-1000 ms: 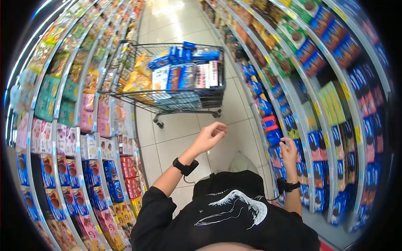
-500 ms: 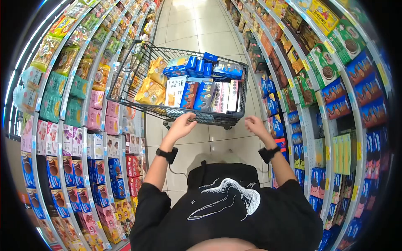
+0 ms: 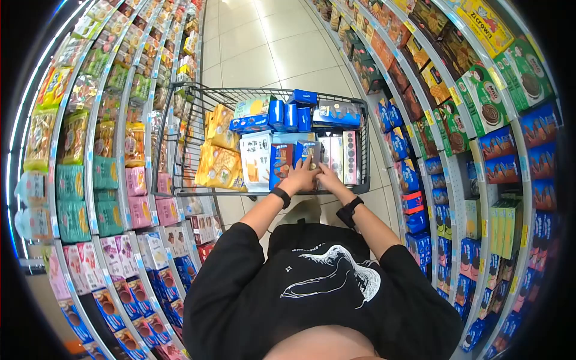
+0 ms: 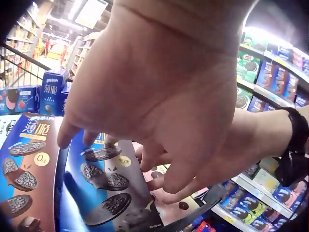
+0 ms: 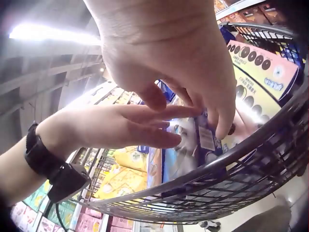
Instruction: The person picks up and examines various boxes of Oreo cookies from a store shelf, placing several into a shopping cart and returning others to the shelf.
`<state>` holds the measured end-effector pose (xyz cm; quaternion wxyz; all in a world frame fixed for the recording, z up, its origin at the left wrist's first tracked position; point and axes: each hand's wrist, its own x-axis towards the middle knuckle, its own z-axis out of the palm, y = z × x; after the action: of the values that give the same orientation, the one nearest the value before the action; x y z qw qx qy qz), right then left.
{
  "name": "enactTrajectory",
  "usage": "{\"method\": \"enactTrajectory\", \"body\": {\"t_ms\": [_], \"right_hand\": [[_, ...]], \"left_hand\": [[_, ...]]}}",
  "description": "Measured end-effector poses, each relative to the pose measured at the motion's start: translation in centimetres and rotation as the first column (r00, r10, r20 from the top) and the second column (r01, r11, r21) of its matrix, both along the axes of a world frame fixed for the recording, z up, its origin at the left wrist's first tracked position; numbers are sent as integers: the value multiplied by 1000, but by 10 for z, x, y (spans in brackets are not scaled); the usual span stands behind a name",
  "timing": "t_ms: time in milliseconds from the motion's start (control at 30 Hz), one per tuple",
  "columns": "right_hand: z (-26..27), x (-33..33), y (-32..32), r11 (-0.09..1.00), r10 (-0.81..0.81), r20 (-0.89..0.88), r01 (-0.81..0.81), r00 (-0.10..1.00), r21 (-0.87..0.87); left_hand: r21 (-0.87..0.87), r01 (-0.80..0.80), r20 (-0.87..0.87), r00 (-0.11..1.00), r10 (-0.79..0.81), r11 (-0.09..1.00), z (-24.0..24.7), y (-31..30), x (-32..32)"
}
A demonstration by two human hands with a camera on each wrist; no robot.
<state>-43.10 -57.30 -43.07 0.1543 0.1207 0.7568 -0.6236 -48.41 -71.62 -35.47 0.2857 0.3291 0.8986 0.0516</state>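
In the head view my left hand (image 3: 300,177) lies over a blue cookie box (image 3: 307,147) in the shopping cart, its fingers spread across the box front. Dark sandwich cookies are printed on that box, seen closely in the left wrist view. My right hand (image 3: 329,180) is just beside the left, fingers extended at the box's right edge, next to pale pink cookie boxes (image 5: 256,67). The right fingertips point down at the line between the blue box and the pink ones. A brown-and-blue cookie box (image 4: 31,169) stands left of the left hand.
The black wire cart (image 3: 174,138) also holds yellow snack bags (image 3: 219,168), a white box (image 3: 257,157) and several blue packs (image 3: 285,115) at the back. Its rim (image 5: 241,150) runs close under my hands. Stocked shelves (image 3: 90,198) line both sides of the tiled aisle (image 3: 258,48).
The cart is now close before me. Both hands, earlier apart and off the cart, have come together over the blue cookie box inside it.
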Motion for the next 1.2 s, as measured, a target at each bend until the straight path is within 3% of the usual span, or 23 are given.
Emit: {"method": "enactTrajectory", "body": {"t_ms": [100, 167, 233, 300, 333, 367, 433, 500, 533, 633, 700, 733, 767, 833, 967, 1033, 1100, 1167, 1200], "right_hand": [[4, -7, -16, 1000, 11, 61, -10, 998, -19], [5, -8, -25, 989, 63, 75, -52, 995, -136], [3, -8, -33, 985, 51, 92, -35, 994, -166], [3, -12, -33, 996, 43, 27, -40, 999, -75], [5, -11, -32, 996, -45, 59, 49, 997, -78], [-1, -12, -28, 996, -46, 67, 51, 997, -78], [-11, -14, -12, 947, -199, -176, 236, 964, 219], [17, -13, 12, 803, -219, -375, 384, 901, 455], [25, -13, 21, 661, -197, -353, 390, 915, 641], [44, -11, 40, 549, -306, -92, 254, 948, 796], [31, -11, 46, 562, -291, -49, 212, 955, 800], [28, -12, 44, 552, -188, -87, 179, 978, 815], [26, -13, 42, 538, -80, -121, 145, 989, 830], [31, -19, 33, 506, -41, -86, 95, 995, 857], [31, -23, 28, 522, -122, 51, 20, 991, 853], [22, -17, 37, 557, -81, -74, 106, 994, 824], [19, -13, 45, 549, -82, -62, 97, 995, 830], [17, -11, 53, 592, -100, -105, 144, 989, 793], [21, -13, 54, 574, -102, -121, 158, 987, 803]], "left_hand": [[-69, 10, 38, 999, -8, 998, -3, -13, -7], [-113, -29, 109, 993, 41, 993, -2, -22, -9], [-128, -3, 68, 998, 12, 992, 10, -32, -12], [82, -74, 132, 989, 63, 994, 12, -48, -27], [204, -126, 83, 990, 111, 971, 16, -56, -36], [193, -205, 26, 979, 204, 960, 19, -63, -43], [230, -290, -55, 949, 310, 929, 17, -83, -65], [219, -408, -58, 901, 429, 886, 22, -94, -76], [206, -407, -63, 902, 427, 890, 17, -97, -80], [259, -305, -102, 935, 339, 917, 10, -87, -75], [328, -199, -132, 958, 253, 923, 8, -69, -69], [448, -104, -223, 949, 223, 888, 7, -58, -64], [451, -95, -220, 952, 213, 887, 5, -46, -59], [546, -82, -81, 985, 151, 834, 2, -21, -50], [400, 13, 33, 999, -29, 916, -1, 15, -33], [361, -44, 209, 977, -35, 931, -21, 25, -26], [365, 3, 179, 981, -73, 931, -55, 32, -19], [442, -48, 131, 991, -11, 896, -80, 39, -15], [309, -83, 269, 963, -3, 947, -75, 43, -17]]}}
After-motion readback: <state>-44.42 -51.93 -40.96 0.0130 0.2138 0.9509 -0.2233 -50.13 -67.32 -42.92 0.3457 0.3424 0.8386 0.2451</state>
